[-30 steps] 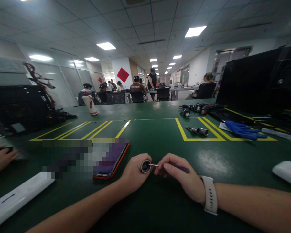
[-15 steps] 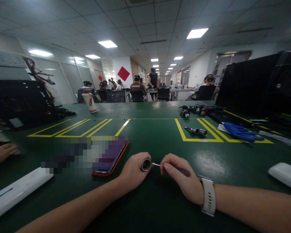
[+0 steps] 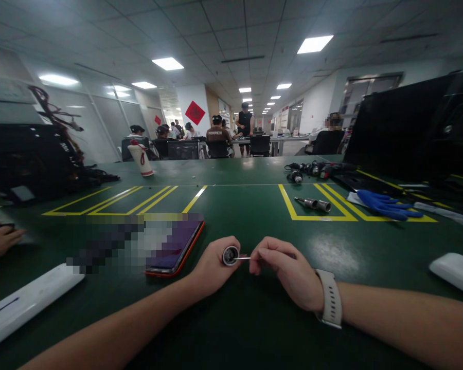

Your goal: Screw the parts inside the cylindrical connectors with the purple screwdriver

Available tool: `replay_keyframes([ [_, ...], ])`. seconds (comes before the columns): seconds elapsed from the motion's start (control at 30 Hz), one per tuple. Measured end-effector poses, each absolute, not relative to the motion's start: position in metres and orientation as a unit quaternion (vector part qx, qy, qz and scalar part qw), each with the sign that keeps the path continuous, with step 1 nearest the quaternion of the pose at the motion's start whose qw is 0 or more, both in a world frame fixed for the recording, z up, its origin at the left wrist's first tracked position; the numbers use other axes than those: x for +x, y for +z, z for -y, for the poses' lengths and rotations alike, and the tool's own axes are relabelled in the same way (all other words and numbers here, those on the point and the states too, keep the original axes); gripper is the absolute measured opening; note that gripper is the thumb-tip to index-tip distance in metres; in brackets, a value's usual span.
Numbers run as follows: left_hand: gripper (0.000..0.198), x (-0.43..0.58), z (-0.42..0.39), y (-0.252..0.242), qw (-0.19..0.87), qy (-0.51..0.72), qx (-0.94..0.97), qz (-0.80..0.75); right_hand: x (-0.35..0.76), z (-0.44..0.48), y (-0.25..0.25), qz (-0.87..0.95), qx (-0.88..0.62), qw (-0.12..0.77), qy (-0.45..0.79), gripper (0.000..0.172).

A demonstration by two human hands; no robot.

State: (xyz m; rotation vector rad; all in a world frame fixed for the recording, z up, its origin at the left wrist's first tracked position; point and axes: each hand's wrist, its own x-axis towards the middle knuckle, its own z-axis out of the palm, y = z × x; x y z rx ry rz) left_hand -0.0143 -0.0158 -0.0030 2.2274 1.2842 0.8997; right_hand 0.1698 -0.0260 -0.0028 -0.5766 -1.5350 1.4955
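Note:
My left hand (image 3: pixel 216 267) is closed round a hollow metal cylinder (image 3: pixel 230 255), whose round open end faces me. To its right, my right hand (image 3: pixel 280 272) pinches a small screwdriver with a thin bright shaft (image 3: pixel 244 258). The shaft's tip reaches the cylinder's open end; whether it touches anything inside I cannot tell. My fingers hide the screwdriver's handle. Left of my left hand lies a phone (image 3: pixel 177 246) with a purple screen and an orange edge.
Metal cylindrical parts (image 3: pixel 312 204) lie inside yellow tape on the green table (image 3: pixel 247 205). Behind them is a heap of black tools or parts (image 3: pixel 312 168). A blue glove (image 3: pixel 386 204), white device (image 3: pixel 455 272) and paper cup (image 3: pixel 141 159) stand around. Another person's hand (image 3: pixel 2 241) is at far left.
The screwdriver's shaft has come from beside the cylinder to its open end. My right hand has turned and shifted slightly left, hiding the handle. My left hand still holds the cylinder.

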Motion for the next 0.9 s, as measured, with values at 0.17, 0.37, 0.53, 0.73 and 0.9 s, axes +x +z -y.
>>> replay_keyframes([
  [0.17,0.014,-0.015,0.013,-0.005,0.256,0.365,0.771,-0.456,0.170,0.028,-0.006,0.621,-0.212,0.457,0.601,0.020],
  [0.37,0.014,-0.014,0.016,-0.005,0.214,0.338,0.787,-0.469,0.172,0.027,-0.008,0.648,-0.221,0.473,0.555,0.020],
  [0.53,0.012,-0.013,0.017,-0.005,0.180,0.305,0.806,-0.475,0.175,0.031,0.000,0.733,-0.252,0.462,0.431,0.021],
  [0.73,0.011,-0.012,0.017,-0.004,0.145,0.258,0.826,-0.480,0.175,0.042,0.015,0.854,-0.255,0.407,0.198,0.019],
  [0.9,0.012,-0.011,0.018,-0.004,0.135,0.228,0.833,-0.486,0.175,0.040,0.019,0.823,-0.285,0.415,0.262,0.025],
])
